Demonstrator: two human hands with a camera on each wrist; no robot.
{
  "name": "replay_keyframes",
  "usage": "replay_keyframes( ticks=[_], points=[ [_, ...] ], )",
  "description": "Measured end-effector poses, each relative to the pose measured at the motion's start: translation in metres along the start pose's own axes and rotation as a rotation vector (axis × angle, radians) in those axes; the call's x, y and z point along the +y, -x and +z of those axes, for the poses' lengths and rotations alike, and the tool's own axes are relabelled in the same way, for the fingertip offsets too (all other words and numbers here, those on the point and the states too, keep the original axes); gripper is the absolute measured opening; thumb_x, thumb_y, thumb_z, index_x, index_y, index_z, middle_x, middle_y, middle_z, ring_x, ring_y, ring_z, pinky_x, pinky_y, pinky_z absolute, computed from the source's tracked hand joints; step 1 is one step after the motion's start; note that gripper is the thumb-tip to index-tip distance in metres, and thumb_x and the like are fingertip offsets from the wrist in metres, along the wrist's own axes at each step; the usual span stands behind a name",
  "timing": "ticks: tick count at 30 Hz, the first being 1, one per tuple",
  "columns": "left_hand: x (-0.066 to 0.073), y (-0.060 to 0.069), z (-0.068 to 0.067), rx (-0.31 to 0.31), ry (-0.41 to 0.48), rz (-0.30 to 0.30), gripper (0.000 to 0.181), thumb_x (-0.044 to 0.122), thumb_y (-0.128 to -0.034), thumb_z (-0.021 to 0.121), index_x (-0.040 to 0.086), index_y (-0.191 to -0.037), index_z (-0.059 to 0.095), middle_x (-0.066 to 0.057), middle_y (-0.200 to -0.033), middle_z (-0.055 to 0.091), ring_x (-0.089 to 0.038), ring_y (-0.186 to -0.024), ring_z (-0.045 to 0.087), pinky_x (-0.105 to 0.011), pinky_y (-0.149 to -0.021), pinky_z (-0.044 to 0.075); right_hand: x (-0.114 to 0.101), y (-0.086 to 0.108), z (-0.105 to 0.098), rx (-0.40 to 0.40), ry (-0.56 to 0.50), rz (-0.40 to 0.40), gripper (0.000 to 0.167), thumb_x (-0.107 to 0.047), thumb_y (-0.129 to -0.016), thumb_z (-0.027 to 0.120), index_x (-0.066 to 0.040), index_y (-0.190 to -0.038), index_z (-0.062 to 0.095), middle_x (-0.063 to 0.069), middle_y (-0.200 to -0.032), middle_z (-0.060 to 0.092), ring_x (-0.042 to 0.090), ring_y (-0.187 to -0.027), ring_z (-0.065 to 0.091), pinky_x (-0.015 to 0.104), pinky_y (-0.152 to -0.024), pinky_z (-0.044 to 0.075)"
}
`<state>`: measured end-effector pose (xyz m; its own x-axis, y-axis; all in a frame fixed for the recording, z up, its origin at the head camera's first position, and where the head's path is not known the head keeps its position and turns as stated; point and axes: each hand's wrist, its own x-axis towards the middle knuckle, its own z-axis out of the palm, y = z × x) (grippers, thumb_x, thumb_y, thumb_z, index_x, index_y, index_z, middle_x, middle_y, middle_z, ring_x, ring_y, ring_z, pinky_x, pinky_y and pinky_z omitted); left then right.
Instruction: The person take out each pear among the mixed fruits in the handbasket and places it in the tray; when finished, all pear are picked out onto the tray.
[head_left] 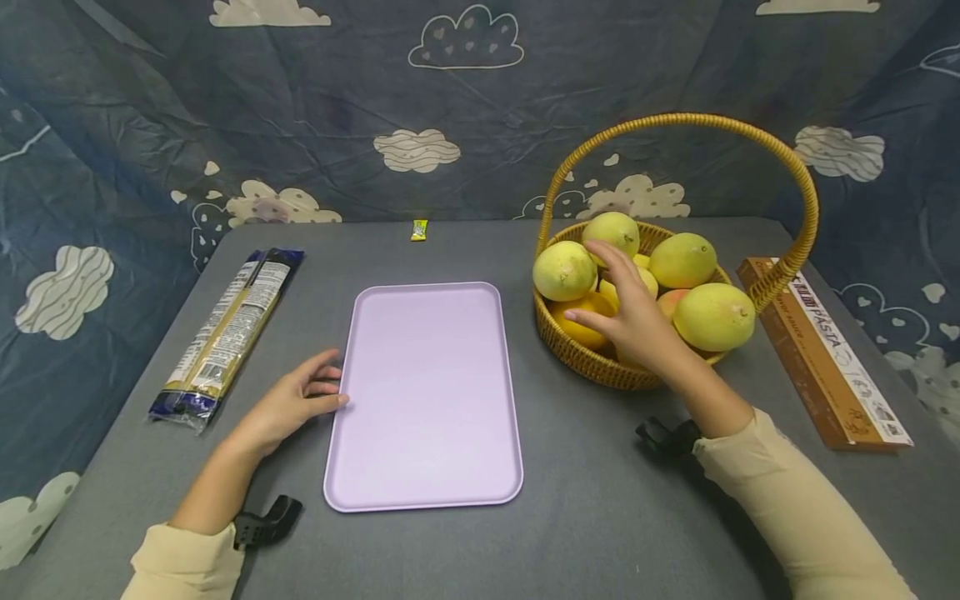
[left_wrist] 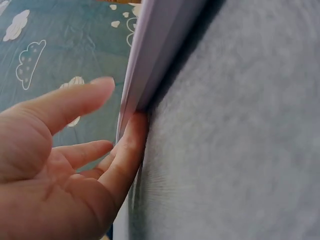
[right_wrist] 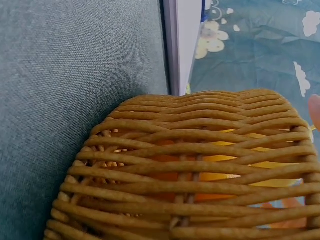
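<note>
At the left long edge of the lilac tray (head_left: 423, 396), the left hand (head_left: 288, 408) rests with fingers loosely extended; in the left wrist view, fingertips of this hand (left_wrist: 75, 165) touch the tray's rim (left_wrist: 145, 60). Over the wicker basket (head_left: 592, 362) hovers the right hand (head_left: 637, 321), thumb and fingers spread apart above an orange fruit (head_left: 581, 321) and beside a yellow-green fruit (head_left: 565, 271). Whether it touches any fruit is unclear. The basket's woven side (right_wrist: 190, 170) fills much of the right wrist view, where only a fingertip (right_wrist: 315, 110) shows.
Packaged noodles (head_left: 228, 333) lie at the left of the grey table (head_left: 585, 500). A small yellow packet (head_left: 419, 230) is near the back edge. Right of the basket lies a brown pasta box (head_left: 825, 358). The basket's tall handle (head_left: 678, 121) arches over several fruits.
</note>
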<state>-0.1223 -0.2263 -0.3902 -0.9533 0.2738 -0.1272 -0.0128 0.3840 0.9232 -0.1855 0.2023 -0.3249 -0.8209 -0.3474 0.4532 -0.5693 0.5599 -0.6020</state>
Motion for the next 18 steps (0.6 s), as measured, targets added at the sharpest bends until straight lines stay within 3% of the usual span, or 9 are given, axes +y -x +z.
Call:
replay_keyframes(
  ticks=[7,18],
  points=[
    [-0.004,0.0,0.002,0.002,0.072,0.004,0.063,-0.003,-0.081,0.06,-0.009,-0.135,0.028,-0.025,-0.112,0.044,-0.009,-0.087,0.053,-0.018,-0.074,0.044,0.004,-0.006,0.007,-0.01,-0.019,0.027,0.081,-0.012,-0.071,0.075,-0.011,-0.139,0.029,0.01,-0.139,0.027,0.022,-0.125,0.028,0.047,-0.095,0.032],
    [-0.01,-0.003,0.001,0.0,0.087,0.032,0.06,-0.004,-0.0807,0.059,-0.009,-0.134,0.031,-0.023,-0.108,0.046,-0.008,-0.085,0.054,-0.017,-0.073,0.044,0.01,-0.014,0.017,-0.011,-0.157,0.125,0.072,-0.012,-0.076,0.072,-0.014,-0.137,0.033,0.01,-0.141,0.023,0.023,-0.126,0.026,0.05,-0.093,0.033]
  ],
)
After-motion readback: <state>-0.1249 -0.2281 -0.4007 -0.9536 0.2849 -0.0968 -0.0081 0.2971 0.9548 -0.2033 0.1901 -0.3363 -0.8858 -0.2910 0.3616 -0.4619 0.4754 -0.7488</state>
